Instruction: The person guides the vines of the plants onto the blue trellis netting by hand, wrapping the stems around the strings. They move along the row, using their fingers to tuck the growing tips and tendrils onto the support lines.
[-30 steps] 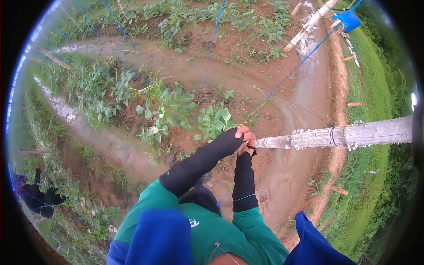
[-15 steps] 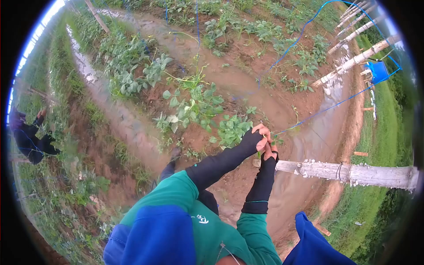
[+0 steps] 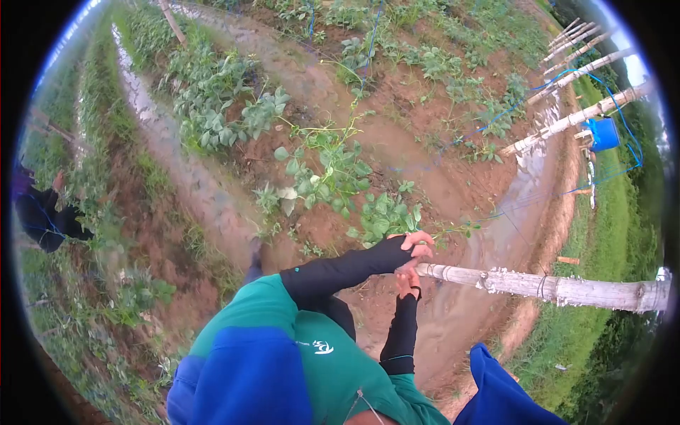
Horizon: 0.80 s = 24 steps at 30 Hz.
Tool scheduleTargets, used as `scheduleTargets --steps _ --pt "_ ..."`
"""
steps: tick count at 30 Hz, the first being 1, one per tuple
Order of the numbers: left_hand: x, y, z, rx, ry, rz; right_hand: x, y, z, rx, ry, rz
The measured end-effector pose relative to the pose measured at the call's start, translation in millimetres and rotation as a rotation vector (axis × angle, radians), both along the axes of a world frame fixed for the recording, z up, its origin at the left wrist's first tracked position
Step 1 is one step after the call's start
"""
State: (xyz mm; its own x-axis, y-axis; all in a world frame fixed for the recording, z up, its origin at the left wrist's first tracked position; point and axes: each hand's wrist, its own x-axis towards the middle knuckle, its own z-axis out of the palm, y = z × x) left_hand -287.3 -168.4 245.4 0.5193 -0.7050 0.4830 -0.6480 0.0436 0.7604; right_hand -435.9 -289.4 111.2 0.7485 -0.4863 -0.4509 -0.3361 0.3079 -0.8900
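Note:
My left hand point(image 3: 418, 242) has its fingers curled beside the near end of a whitish, peeling bamboo pole point(image 3: 538, 285). Just below it, my right hand point(image 3: 407, 279) has its fingers drawn together, close against the left. Whatever lies between the fingers is too small and covered to make out. A thin green vine point(image 3: 464, 228) reaches out to the right from near my left hand. A leafy bean-like plant point(image 3: 384, 216) grows right beyond the hands. Both forearms wear black sleeves.
Muddy, water-filled furrows point(image 3: 418, 157) run between planted rows point(image 3: 219, 106). More bamboo poles point(image 3: 574, 122) lean at the upper right, near a blue container point(image 3: 603, 134) and blue string point(image 3: 623, 117). Another person in dark clothing point(image 3: 46, 216) is at the far left.
Both hands have moved down and slightly left, now close against the pole's end. The blue string that ran taut near my hands looks blurred and shifted. The view has shifted slightly.

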Motion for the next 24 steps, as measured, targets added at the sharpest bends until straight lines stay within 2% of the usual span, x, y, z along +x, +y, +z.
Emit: scheduleTargets --steps 1,3,4,7,8,9,11,12,13,15,16,18,19,20,22,23,24 --pt "9.1 25.8 -17.2 0.002 -0.023 0.093 -4.1 11.3 -4.3 0.006 0.054 0.048" --pt "27.9 85.6 -45.6 0.096 0.511 0.082 1.7 36.8 -9.7 0.011 0.113 0.094" --pt "38.9 113.3 -58.6 0.095 0.516 0.079 7.6 51.1 -9.1 0.018 0.136 0.162" --pt "85.3 184.3 -90.2 0.108 0.228 0.588 42.0 101.4 10.5 -0.013 0.179 0.301" --pt "105.1 197.6 -92.1 0.134 0.073 0.734 58.5 118.5 14.8 -0.045 0.187 0.380" --pt "128.1 207.8 -94.0 0.158 -0.086 0.876 73.5 134.0 13.3 -0.050 0.196 0.367" --pt "173.6 210.3 -90.4 0.199 -0.087 0.920 105.0 163.4 9.8 -0.127 0.125 0.508" --pt "193.0 208.5 -90.2 0.249 -0.092 0.978 120.2 178.9 8.0 -0.133 0.144 0.504" --pt "212.0 204.8 -94.7 0.248 -0.071 0.971 136.8 195.7 9.1 -0.123 0.140 0.505" --pt "247.9 197.4 -105.2 0.433 -0.351 0.925 173.9 225.0 -0.8 -0.118 0.148 0.498" --pt "259.6 197.5 -120.5 0.431 -0.332 0.915 191.1 237.8 -9.6 -0.127 0.153 0.485" --pt "272.0 198.0 -155.4 0.549 -0.315 0.751 228.2 259.3 -30.6 -0.179 0.151 0.427" --pt "273.3 207.9 -167.1 0.587 -0.201 0.561 254.5 271.3 -47.4 -0.218 0.152 0.379" --pt "268.5 211.2 -172.7 0.591 -0.195 0.551 271.8 272.9 -59.1 -0.244 0.233 0.386" --pt "258.3 215.9 -181.2 0.338 0.212 0.581 302.2 277.6 -73.7 -0.259 0.325 0.375" --pt "260.0 219.3 -172.1 0.207 0.189 0.641 318.5 280.7 -75.3 0.280 0.085 0.100" --pt "265.6 220.3 -162.9 0.212 0.195 0.624 331.0 282.9 -76.0 0.800 -0.174 -0.190"
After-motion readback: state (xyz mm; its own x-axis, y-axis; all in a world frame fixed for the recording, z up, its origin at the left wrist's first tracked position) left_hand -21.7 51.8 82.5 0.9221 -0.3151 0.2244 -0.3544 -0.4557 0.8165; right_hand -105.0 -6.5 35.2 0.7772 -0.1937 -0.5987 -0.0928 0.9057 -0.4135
